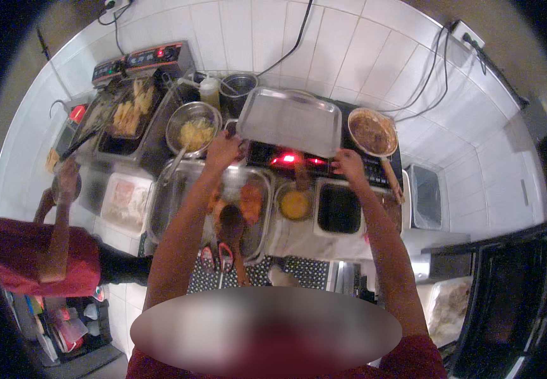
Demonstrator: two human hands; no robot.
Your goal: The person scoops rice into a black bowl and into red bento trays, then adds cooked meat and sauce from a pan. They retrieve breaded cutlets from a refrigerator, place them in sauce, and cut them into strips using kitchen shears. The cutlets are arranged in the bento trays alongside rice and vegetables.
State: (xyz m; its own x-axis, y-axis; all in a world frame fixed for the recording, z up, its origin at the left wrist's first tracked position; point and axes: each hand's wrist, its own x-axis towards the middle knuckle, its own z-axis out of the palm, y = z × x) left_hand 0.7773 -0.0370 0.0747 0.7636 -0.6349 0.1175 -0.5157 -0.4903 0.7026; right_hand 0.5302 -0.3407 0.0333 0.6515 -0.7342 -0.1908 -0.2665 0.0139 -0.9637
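A shallow rectangular metal tray (289, 120) spans the space above the cooker's lit panel, between my two hands. My left hand (224, 151) is closed at its near left corner, slightly blurred, beside a small dark handle. At the near right corner my right hand (348, 165) has its fingers bent on the rim. What lies beneath the tray is hidden. Left of my left hand stands a steel bowl (171, 136) with yellow pieces in it. A pan of brown sauce (369, 132) sits to the right of the tray.
A large steel pan (264, 237) holds orange food and a dark ladle (231, 216). Near it are a yellow-filled bowl (295, 204) and a dark square container (339, 210). Fryers (121, 139) with skewers, a squeeze bottle (209, 90) and a co-worker in red (46, 256) are left.
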